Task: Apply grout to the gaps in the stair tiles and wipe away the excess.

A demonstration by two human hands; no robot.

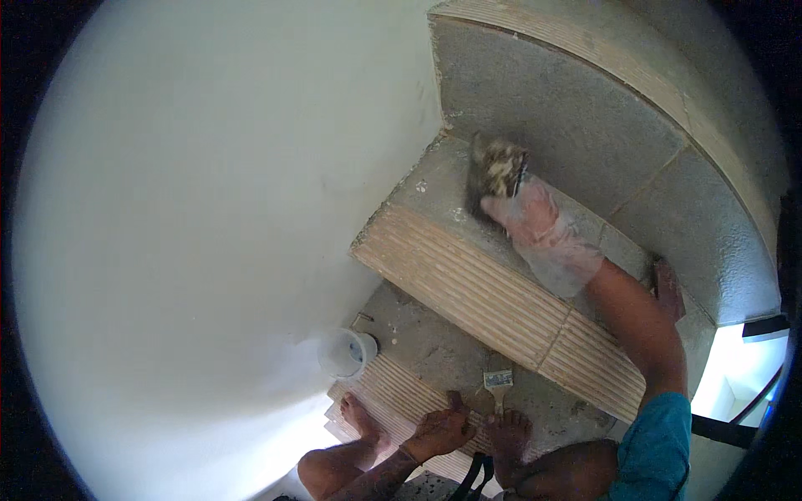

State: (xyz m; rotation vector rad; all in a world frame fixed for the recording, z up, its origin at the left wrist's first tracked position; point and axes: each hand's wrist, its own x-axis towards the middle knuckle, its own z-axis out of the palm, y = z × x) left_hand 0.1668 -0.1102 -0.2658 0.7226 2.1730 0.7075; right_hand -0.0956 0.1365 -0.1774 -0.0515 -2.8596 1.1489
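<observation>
The right hand (539,221), in a clear plastic glove, has its grip closed around a blurred, mottled dark-and-cream pad (501,167) at the far end of the grey tiled tread (434,179), close against the grey riser (568,108). The bare left hand (443,432) is curled low in the near part of the scene; whether its grip holds anything, I cannot tell.

A careless sweep leftward could smear dirt on the smooth white wall (209,167). The loose, crinkled glove might snag or tear on the rough tile edge. Near the feet, the broad flat brush with a pale handle (498,380) lies just by the toes of the right foot (510,426), so a shifted step could kick it. The translucent white plastic bucket (347,355), near left, could tip if the left foot (359,417) knocked it.
</observation>
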